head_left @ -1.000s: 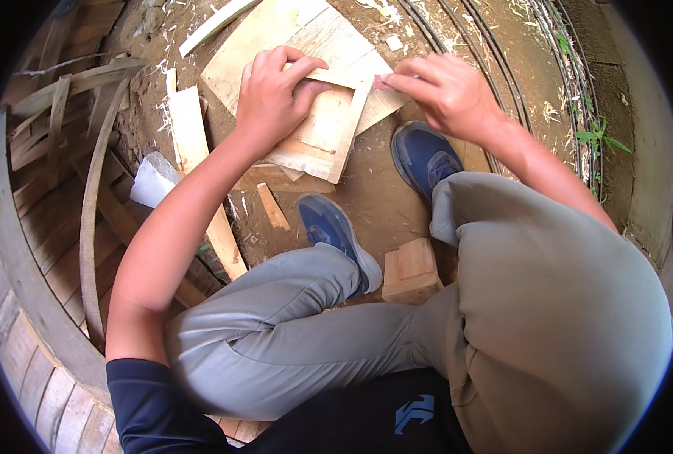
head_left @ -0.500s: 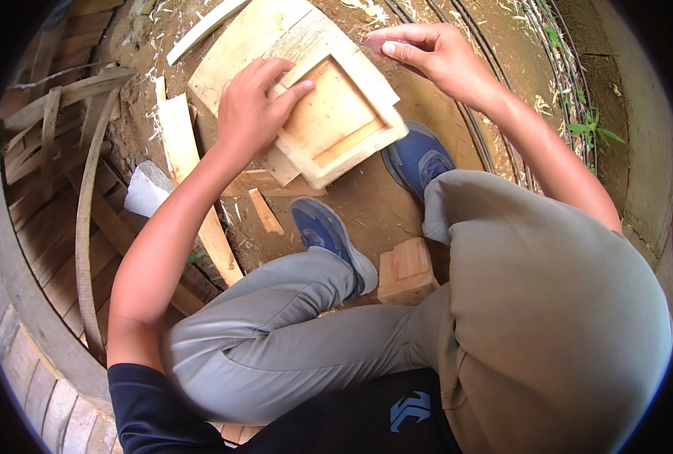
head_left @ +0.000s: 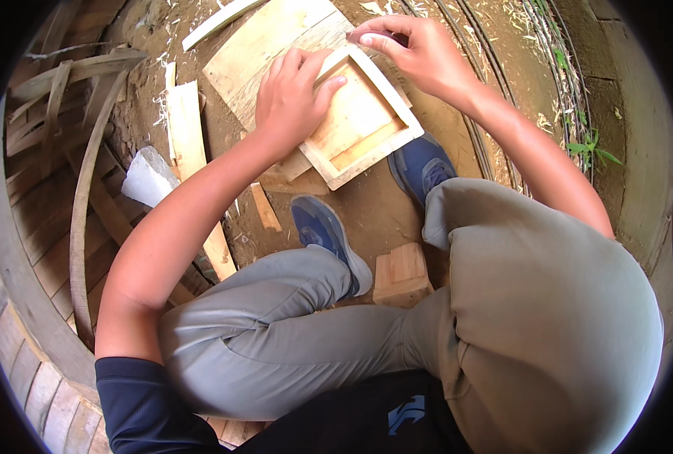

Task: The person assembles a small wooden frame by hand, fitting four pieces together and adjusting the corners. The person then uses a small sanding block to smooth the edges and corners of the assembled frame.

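Note:
A shallow pale wooden box (head_left: 378,157) with a raised rim lies tilted over flat boards (head_left: 272,47) in front of my feet. My left hand (head_left: 291,98) is closed on its left side, fingers over the outer edge and thumb reaching inside the rim. Just beyond the box's far corner, my right hand (head_left: 433,60) pinches a small reddish-brown sheet (head_left: 389,34) that looks like sandpaper. The fingers hide most of that sheet, and its tip is close to the corner; I cannot tell whether they touch.
Beside my left shoe (head_left: 325,227) lies a thin wood offcut (head_left: 264,208). A wooden block (head_left: 402,274) sits between my legs. Long wood strips (head_left: 187,129) and a whitish chunk (head_left: 149,178) are on the left. Dark cables (head_left: 495,72) run along the right over shavings-strewn dirt.
My right hand has moved left and slightly up, bringing the reddish-brown sheet to the box's far corner. The box and my left hand appear shifted right in the view.

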{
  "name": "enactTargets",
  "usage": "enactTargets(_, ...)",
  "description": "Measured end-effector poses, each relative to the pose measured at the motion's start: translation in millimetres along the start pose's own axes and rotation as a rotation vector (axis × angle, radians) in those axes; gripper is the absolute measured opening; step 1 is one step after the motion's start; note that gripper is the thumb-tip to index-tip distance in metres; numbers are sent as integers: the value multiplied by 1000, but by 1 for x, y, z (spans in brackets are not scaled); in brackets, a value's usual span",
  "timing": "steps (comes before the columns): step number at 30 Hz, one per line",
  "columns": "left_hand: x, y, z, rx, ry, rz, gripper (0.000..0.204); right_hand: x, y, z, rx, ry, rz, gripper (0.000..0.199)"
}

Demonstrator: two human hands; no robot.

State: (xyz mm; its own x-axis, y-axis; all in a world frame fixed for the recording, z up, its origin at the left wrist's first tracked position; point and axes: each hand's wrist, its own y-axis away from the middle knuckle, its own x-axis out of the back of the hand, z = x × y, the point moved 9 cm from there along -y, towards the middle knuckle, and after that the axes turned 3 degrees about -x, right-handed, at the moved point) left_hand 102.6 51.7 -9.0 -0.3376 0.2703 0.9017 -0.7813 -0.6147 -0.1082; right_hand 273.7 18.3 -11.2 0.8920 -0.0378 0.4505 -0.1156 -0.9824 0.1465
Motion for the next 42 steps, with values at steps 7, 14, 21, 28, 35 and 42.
enactTargets(7, -6, -1, -4, 38, -55, -53, 45, -3, 7, 5, 113, -33, 190, 22)
enactTargets(14, -8, -1, -6, 54, -82, -71, 44, -1, -6, -2, 161, 34, 213, 21)
enactTargets(21, -8, -2, -4, 44, -88, -68, 43, -7, 3, 30, -65, -233, 199, 21)
enactTargets(28, -10, -2, -5, 55, -82, -73, 42, -3, 1, 10, 46, 20, 319, 24)
enactTargets(35, -10, -3, -3, 31, -95, -67, 41, 2, 15, -25, 220, 294, 330, 19)
enactTargets(42, -12, -1, -7, 43, -75, -54, 42, -2, -12, -23, 169, 301, 214, 17)
